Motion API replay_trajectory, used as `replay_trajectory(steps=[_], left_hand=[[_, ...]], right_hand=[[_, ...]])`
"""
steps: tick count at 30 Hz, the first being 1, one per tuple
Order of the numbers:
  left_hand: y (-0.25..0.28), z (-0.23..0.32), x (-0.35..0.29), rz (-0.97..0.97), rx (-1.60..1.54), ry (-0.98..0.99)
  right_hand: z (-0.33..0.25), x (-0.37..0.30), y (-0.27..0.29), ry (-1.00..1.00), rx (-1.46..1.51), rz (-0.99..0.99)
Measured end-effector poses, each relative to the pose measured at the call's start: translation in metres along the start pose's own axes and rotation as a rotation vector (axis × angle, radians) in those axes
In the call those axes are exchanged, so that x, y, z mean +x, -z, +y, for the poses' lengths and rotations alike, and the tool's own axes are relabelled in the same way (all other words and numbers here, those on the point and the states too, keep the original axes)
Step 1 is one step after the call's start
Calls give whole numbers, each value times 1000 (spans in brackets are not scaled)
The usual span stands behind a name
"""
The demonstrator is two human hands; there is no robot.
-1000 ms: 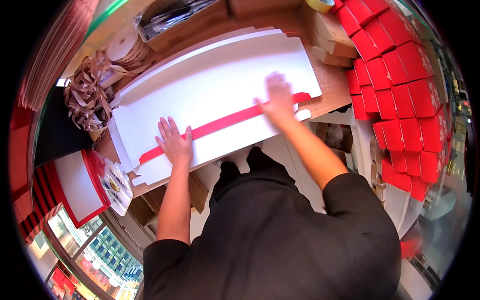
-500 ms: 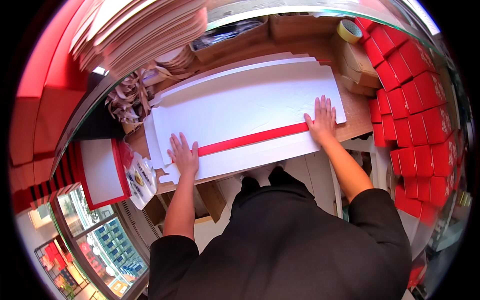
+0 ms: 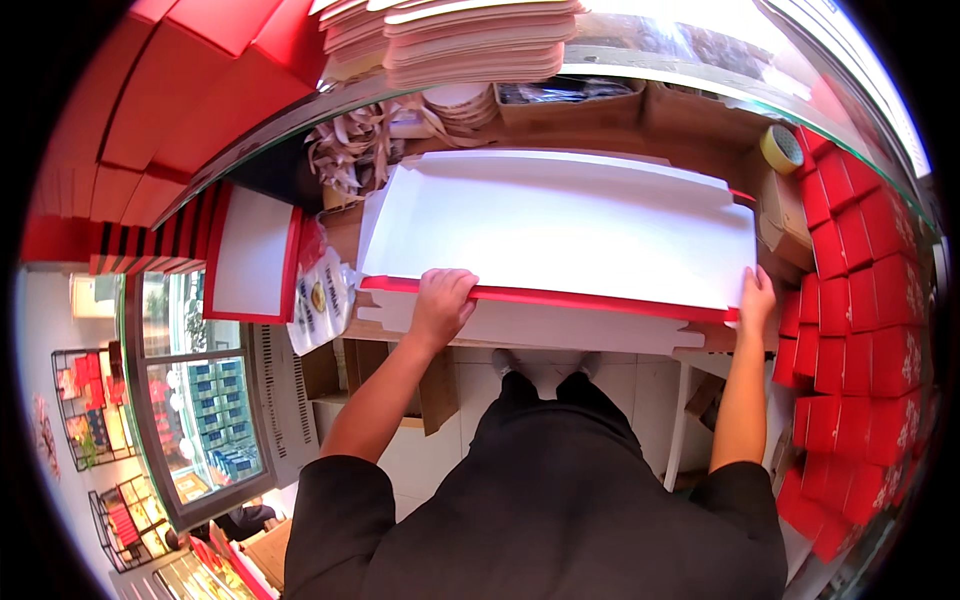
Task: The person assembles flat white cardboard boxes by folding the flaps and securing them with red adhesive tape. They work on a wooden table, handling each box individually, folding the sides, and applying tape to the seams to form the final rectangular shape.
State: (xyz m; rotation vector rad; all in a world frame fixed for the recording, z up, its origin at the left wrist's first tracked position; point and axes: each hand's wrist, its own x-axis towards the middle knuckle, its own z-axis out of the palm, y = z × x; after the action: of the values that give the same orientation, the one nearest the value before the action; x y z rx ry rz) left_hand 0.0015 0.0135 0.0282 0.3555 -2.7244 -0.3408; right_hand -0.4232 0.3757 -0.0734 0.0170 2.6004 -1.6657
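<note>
A large white cardboard sheet [image 3: 560, 225] with a red strip [image 3: 590, 299] along its near side is held by both hands above the desk [image 3: 620, 142], close to the front edge. By the left hand [image 3: 446, 305], the sheet is gripped left of its middle, with fingers curled over the red strip. By the right hand [image 3: 757, 298], its near right corner is pinched; the fingers beneath are hidden. Under it, a 2nd white sheet [image 3: 575, 328] is partly covered, its near side exposed along the desk's front edge.

Toward the desk's back left corner, tangled ribbons [image 3: 352, 150] are heaped. At the back edge, plastic-wrapped items are contained in an open cardboard box [image 3: 575, 112]. Near the back right corner, a small cardboard carton [image 3: 785, 215] is placed, with a tape roll [image 3: 782, 149] just beside it. Beyond the right edge, red boxes [image 3: 850, 285] are stacked.
</note>
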Motion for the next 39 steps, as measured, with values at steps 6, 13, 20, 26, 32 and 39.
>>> replay_trajectory(steps=[6, 13, 20, 26, 32, 39], left_hand=[[77, -56, 8, 237, 612, 121], [18, 89, 35, 206, -45, -44], [-85, 153, 0, -170, 33, 333], [-77, 147, -14, -262, 107, 339], [-58, 133, -31, -239, 127, 285], [-49, 115, -43, -434, 235, 313]], right_hand=[[-31, -72, 5, -324, 651, -464], [-77, -213, -84, -662, 479, -895], [-68, -229, -92, -659, 438, -1031], [-91, -206, -81, -92, -75, -1155], [-117, -198, -97, 1465, -370, -889], [-149, -179, -141, 1587, -855, -1423]])
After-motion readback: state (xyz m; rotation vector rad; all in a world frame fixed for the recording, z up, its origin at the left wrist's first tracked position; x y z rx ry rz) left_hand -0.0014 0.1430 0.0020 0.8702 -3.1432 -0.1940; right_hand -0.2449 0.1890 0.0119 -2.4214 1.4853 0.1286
